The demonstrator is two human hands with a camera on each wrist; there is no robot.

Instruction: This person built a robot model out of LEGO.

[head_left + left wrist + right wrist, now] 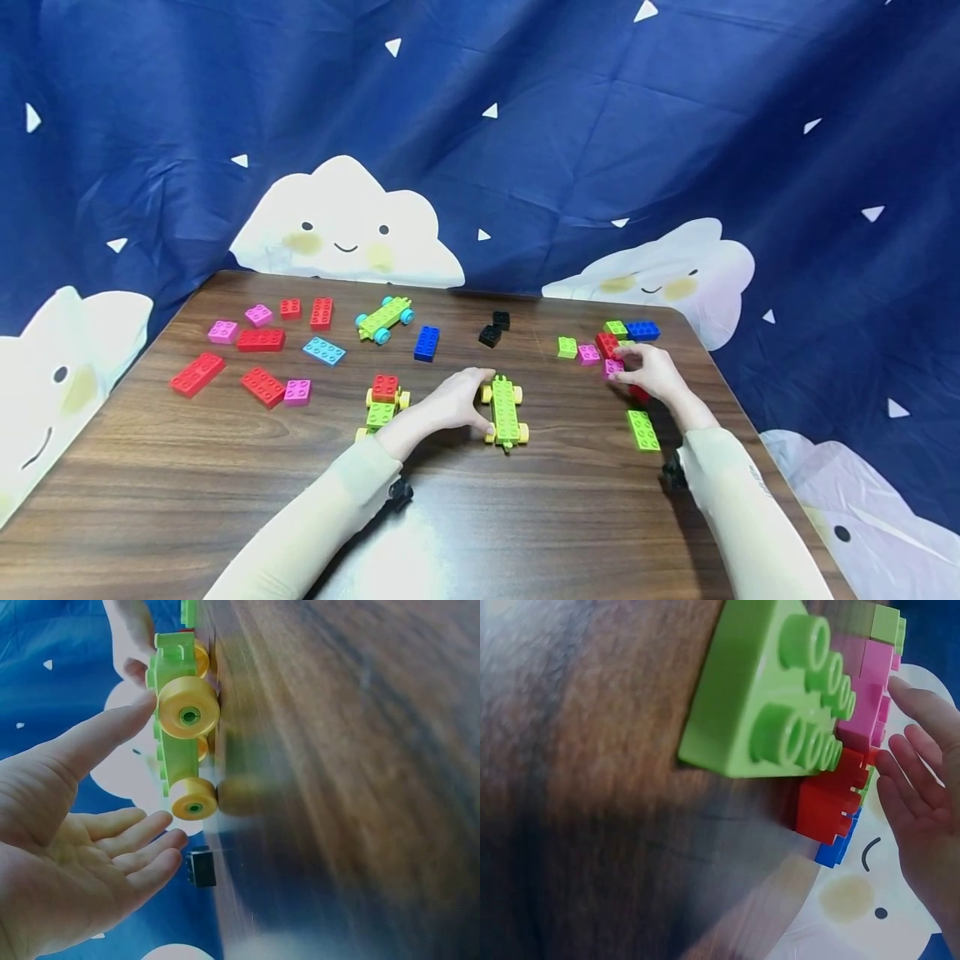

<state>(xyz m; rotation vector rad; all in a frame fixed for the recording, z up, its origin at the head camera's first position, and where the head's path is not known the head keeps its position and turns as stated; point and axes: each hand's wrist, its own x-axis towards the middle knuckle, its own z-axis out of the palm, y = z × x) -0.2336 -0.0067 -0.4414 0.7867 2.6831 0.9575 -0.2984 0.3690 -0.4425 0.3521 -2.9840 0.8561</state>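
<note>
My left hand (452, 402) reaches in beside a lime green toy car base (505, 410) with yellow wheels. Its thumb lies at the base's near end, and the fingers (154, 851) are extended and spread. Over a group of bricks at the right, my right hand (654, 372) hovers with loosely bent fingers (907, 769). Nearest to it are a pink brick (612, 368) and a red brick (607, 344); another red brick (638, 394) is partly hidden under the hand. A lime green brick (739, 712) looms close in the right wrist view.
Left of my left hand stands another yellow-wheeled car (381, 415) bearing a red brick, partly behind the arm. A blue-wheeled base (385, 319) is farther back, near a blue brick (427, 342) and black bricks (491, 335). Several red and pink bricks (261, 340) lie at the left.
</note>
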